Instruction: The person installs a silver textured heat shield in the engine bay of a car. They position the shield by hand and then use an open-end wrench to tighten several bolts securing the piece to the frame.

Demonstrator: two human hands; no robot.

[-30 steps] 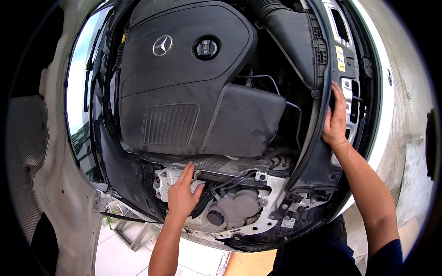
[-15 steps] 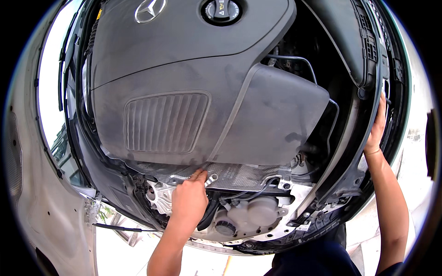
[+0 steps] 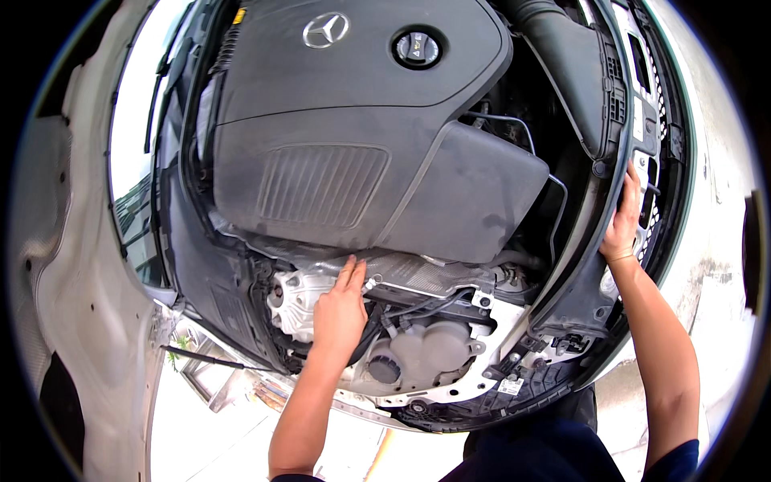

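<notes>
My left hand (image 3: 340, 313) rests at the near side of the engine, fingers stretched out with their tips on the silvery embossed heat shield (image 3: 414, 275). Right beside those fingers a small metal ring end (image 3: 372, 283) sticks up; I cannot tell whether it is a fixed eye or a tool. Above the shield lies the big dark grey plastic engine cover (image 3: 321, 120). Over on the right, my right hand (image 3: 622, 227) lies with extended fingers along the black front panel (image 3: 614, 181) of the engine bay. Nothing shows in its grasp, though the thumb is partly hidden.
A pale fluid reservoir (image 3: 438, 349) with a black cap (image 3: 385, 369) stands close below my left hand, near black hoses. The white ribbed metal housing (image 3: 297, 301) is left of it. An air duct (image 3: 566, 88) runs at the upper right; the raised bonnet (image 3: 96, 265) fills the left.
The view has shifted, bringing the engine cover lower and rightward. My left fingers lie straighter against the heat shield than before. My right hand stays on the front panel.
</notes>
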